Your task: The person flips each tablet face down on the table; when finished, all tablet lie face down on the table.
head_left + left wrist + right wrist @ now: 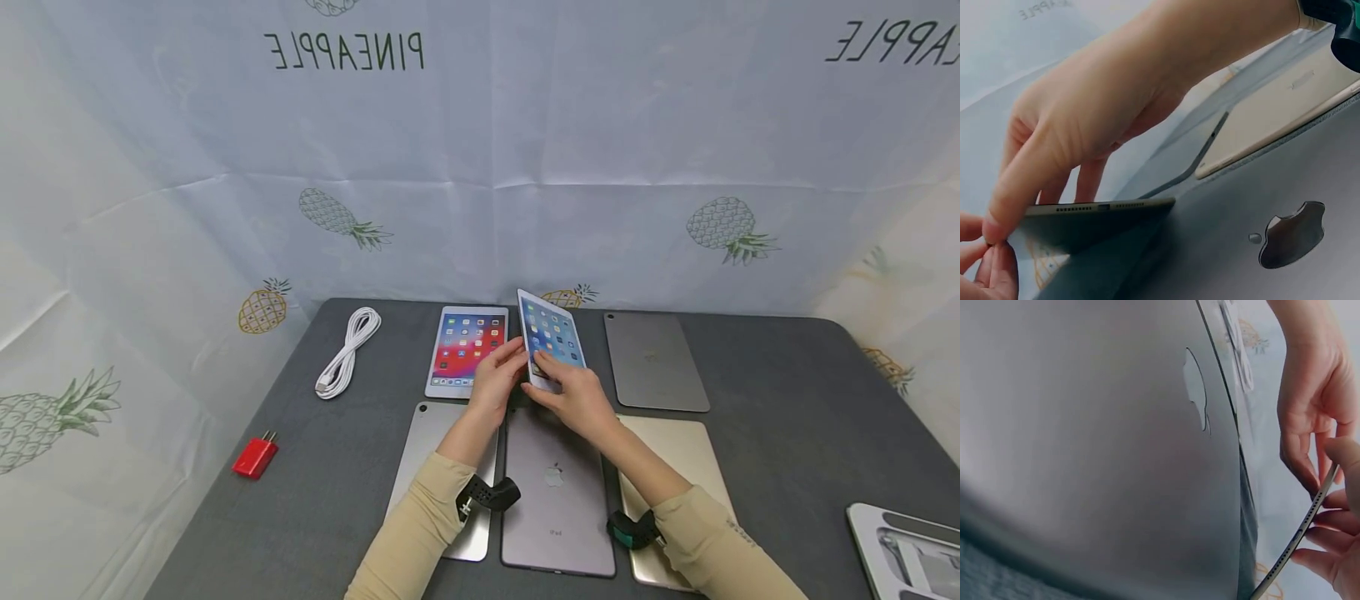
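Observation:
A small white-framed tablet [553,333] with its screen lit is held up at a tilt above the back of the table. My right hand [576,397] grips its lower end, thumb over the screen side and fingers behind. At the tablet's left edge, my left hand [497,382] pinches with its fingertips. Both wrist views show the tablet's slim edge with speaker holes, dark-looking in the left one [1104,207]. Beneath the hands a large grey tablet [557,492] lies face down. Just left of the raised tablet, another lit white tablet [467,346] lies face up.
Also face down are a silver tablet [416,446], a gold tablet [678,450] and a dark grey tablet [654,362]. A coiled white cable [348,354] and a red charger plug [256,456] lie left. A silver-grey stand-like object [903,542] sits front right. A pineapple-print cloth [480,125] hangs behind.

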Tool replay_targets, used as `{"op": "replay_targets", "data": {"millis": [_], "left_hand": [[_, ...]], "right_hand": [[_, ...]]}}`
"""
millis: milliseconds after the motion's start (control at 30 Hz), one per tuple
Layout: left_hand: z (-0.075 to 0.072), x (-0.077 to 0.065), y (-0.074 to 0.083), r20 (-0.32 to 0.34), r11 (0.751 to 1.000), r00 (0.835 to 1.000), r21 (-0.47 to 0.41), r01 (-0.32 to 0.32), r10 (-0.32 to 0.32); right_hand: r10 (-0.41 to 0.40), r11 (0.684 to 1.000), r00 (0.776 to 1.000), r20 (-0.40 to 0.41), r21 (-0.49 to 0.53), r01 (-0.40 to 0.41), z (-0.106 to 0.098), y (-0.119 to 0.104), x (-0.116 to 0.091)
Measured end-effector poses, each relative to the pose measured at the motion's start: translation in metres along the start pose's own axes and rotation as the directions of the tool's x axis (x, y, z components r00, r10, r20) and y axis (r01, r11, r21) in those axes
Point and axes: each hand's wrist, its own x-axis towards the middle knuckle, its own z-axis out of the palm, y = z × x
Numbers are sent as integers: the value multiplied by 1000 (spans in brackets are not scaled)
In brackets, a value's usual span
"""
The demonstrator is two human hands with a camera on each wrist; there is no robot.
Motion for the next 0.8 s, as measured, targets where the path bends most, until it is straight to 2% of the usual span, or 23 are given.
{"op": "replay_targets", "data": {"millis": [167, 433, 533, 633, 733, 800], "left_hand": [[4, -1, 5, 7, 997, 998, 57, -57, 57], [7, -3, 17, 73, 993, 994, 81, -88, 82], [9, -4, 21, 98, 992, 992, 89, -93, 84], [11, -6, 26, 124, 990, 988, 98, -104, 92], [15, -14, 37, 140, 988, 986, 111, -104, 89], [17, -19, 43, 144, 988, 986, 121, -101, 83]], "right_hand": [[11, 997, 999, -49, 75, -7, -2, 0, 2], [129, 962, 989, -76, 252, -106, -5, -3, 4], [197, 930, 979, -55, 325, -169, -6, -5, 4], [256, 886, 966, -32, 408, -222, -8, -7, 4], [297, 842, 955, -3, 472, -260, -10, -9, 4], [310, 827, 951, 11, 490, -276, -11, -9, 4]]}}
